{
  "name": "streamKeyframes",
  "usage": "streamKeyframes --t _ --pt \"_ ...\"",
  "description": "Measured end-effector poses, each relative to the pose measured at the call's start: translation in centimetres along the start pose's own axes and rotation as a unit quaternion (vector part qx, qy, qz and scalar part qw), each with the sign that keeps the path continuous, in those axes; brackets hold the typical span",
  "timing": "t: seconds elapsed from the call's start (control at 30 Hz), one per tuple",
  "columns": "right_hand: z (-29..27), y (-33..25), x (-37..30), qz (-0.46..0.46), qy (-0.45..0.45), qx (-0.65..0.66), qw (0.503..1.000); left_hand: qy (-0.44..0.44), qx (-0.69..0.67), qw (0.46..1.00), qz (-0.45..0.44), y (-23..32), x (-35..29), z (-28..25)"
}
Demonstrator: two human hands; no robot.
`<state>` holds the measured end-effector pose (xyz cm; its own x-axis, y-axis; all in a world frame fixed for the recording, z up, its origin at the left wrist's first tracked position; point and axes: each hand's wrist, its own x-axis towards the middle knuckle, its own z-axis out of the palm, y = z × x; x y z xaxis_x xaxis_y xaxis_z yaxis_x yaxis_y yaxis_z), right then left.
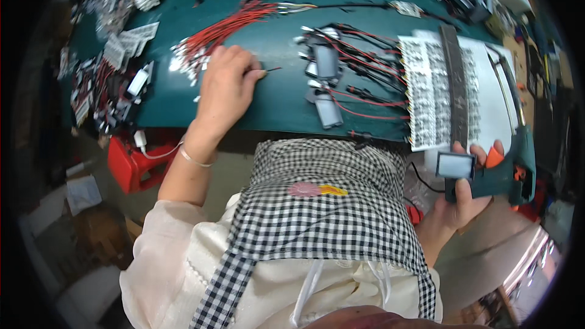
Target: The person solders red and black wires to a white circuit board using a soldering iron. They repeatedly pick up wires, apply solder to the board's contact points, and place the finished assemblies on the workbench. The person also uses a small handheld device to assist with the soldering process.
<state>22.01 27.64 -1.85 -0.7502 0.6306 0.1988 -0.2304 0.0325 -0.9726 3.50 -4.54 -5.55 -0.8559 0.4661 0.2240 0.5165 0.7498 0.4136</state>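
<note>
My left hand [226, 82] is over the green mat, thumb and fingers pinched together. A short thin wire [274, 69], dark with a reddish end, sticks out at the fingertips. Just beyond that hand lies a fanned bundle of red wires [228, 24] with white ends. At the lower right, my right hand [466, 198] grips a small rectangular module [456, 166] with a black frame and a pale face. To the right of the middle, several similar modules [326, 61] lie with red and black leads running to a white sheet of small parts [420, 91].
A dark bar [454, 85] lies across the white sheet. A green tool [523, 164] with orange parts is beside my right hand. Piles of wired parts [106, 94] and clear plastic bags [119, 0] cover the left side. A red stool [137, 161] stands below the table edge.
</note>
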Motion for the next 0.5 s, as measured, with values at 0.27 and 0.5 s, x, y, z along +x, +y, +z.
streamKeyframes --t 0.27,0.5 --pt "0.0 0.1 0.2 0.022 0.010 0.103 0.994 -0.008 -0.255 0.965 -0.058 7.2 1.8 -2.1" --pt "-0.3 0.3 -0.2 0.038 -0.015 0.181 0.983 -0.159 -0.403 0.889 0.150 15.8 4.2 -0.3"
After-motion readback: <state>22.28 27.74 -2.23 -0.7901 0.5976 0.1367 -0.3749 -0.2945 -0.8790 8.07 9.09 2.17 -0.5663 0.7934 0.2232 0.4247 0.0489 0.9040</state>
